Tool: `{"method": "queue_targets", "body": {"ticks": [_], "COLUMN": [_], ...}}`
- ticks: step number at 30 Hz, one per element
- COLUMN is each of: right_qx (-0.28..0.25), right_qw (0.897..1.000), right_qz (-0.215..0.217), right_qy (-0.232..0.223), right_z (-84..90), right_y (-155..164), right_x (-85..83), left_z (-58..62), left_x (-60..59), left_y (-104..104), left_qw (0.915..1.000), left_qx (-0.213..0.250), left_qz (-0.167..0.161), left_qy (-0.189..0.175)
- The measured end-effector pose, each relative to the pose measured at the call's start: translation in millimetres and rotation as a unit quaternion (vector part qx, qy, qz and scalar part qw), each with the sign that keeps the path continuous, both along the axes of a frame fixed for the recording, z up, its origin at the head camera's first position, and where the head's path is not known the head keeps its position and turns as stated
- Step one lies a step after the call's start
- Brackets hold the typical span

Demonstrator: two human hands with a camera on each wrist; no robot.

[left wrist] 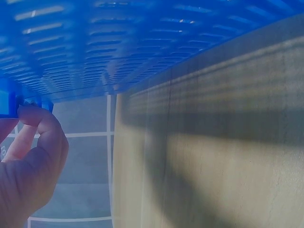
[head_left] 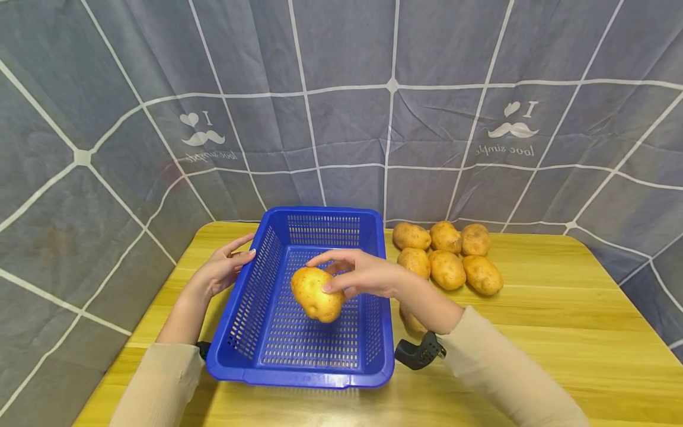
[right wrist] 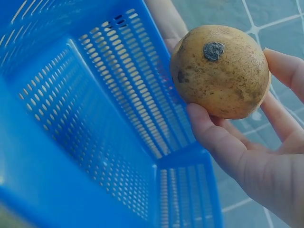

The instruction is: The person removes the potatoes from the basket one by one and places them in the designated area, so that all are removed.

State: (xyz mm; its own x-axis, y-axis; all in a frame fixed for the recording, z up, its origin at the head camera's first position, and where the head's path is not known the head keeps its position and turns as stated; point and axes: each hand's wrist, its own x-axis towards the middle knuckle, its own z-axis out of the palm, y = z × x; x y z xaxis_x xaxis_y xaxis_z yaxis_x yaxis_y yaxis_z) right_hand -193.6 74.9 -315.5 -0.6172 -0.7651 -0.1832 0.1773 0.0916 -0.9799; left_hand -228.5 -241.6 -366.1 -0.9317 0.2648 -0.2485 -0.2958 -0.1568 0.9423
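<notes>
In the head view my right hand [head_left: 368, 274] grips a yellow potato [head_left: 315, 296] between thumb and fingers, above the inside of a blue plastic basket [head_left: 320, 379]. Up close in the right wrist view, this potato [right wrist: 223, 76] shows a dark rough spot on its skin. My left hand [head_left: 224, 267] is at the basket's left side, with thumb and forefinger extended to the outer edge of its rim. The left wrist view has the thumb [left wrist: 45, 128] right at the rim, below the slotted wall [left wrist: 118, 42].
Several potatoes [head_left: 447, 270] lie grouped on the wooden table [head_left: 560, 320] to the right of the basket. One more potato [head_left: 411, 320] is partly hidden under my right forearm. A grey cloth [head_left: 347, 130] with white lines hangs behind and beside the table.
</notes>
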Motion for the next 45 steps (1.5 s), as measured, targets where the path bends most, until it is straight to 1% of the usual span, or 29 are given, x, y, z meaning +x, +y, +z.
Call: {"method": "queue_targets", "body": {"ticks": [5,9,18,24,29,35,38,42,45], "right_qx": [-0.013,-0.021,-0.025,-0.031,-0.021,-0.007,0.002,0.014,0.017], "right_qw": [1.000,0.999,0.998,0.997,0.997,0.995,0.994,0.991,0.989], "right_qz": [-0.025,-0.043,-0.065,-0.068,-0.075,-0.089,-0.101,-0.125,-0.137], "right_qy": [0.001,-0.005,0.009,0.017,0.029,0.040,0.046,0.049,0.051], "right_z": [3.7,2.5,0.2,-1.5,1.4,3.5,2.4,-0.2,-2.0], "right_y": [15.9,27.6,54.6,68.8,80.4,95.2,102.6,116.1,126.4], "right_x": [0.6,0.3,1.8,4.6,10.6,15.1,16.0,19.1,21.7], "left_z": [-0.9,-0.7,-0.4,-0.6,-1.0,-1.4,-1.7,-1.6,-1.5], "left_x": [0.2,1.9,4.2,4.1,5.4,1.6,0.1,-0.5,-0.4], "left_y": [-1.2,-2.7,-5.3,-4.5,-3.7,-3.0,-4.6,-5.3,-4.9], "left_qw": [1.0000,1.0000,0.9999,0.9999,0.9999,0.9999,0.9999,0.9994,0.9992], "left_qx": [-0.003,-0.006,-0.013,-0.009,-0.017,-0.007,-0.009,-0.027,-0.032], "left_qz": [-0.002,-0.004,-0.004,0.000,-0.002,-0.007,-0.010,-0.020,-0.021], "left_qy": [0.003,0.002,-0.003,-0.005,-0.003,-0.001,0.003,0.012,0.012]}}
